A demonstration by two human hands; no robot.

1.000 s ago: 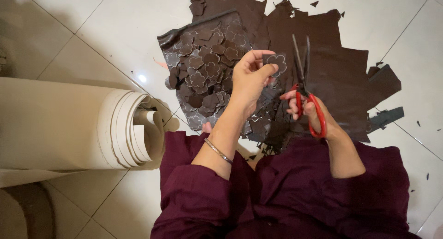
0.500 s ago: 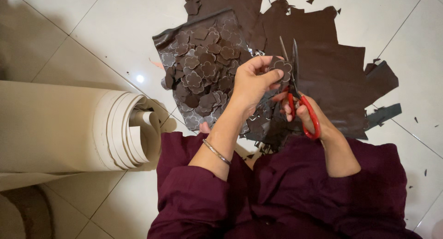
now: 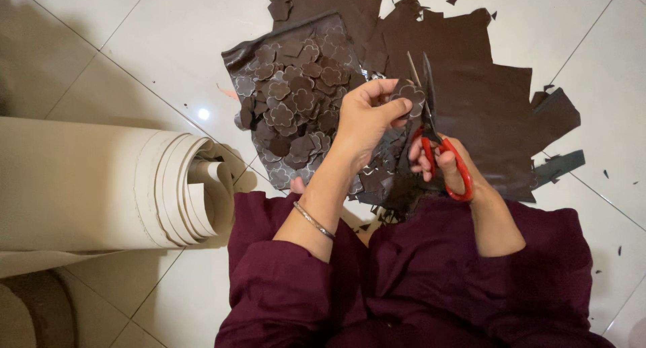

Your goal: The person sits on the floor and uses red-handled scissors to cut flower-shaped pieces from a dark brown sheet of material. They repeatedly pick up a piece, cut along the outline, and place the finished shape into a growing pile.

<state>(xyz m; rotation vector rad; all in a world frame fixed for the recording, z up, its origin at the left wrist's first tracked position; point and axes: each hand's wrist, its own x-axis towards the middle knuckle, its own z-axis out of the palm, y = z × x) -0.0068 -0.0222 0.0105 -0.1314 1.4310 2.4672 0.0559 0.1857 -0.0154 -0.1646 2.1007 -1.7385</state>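
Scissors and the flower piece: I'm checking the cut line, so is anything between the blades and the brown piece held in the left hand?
Nothing visible: the scissors in the right hand meet the brown flower piece pinched by the left hand.

Our left hand point(image 3: 367, 116) is raised, fingers pinched together, forearm angled up from the lap. Our right hand point(image 3: 444, 163) sits just beside it, fingers curled closed.

The person wears a loose, dark maroon garment whose long sleeves point(image 3: 282, 281) are pushed up to the elbows, leaving both forearms bare. Just below the left hand point(image 3: 363, 119), a thin silver bangle point(image 3: 313, 220) circles the wrist. The right hand point(image 3: 444, 163) carries no jewellery. The cloth folds softly across the lap.
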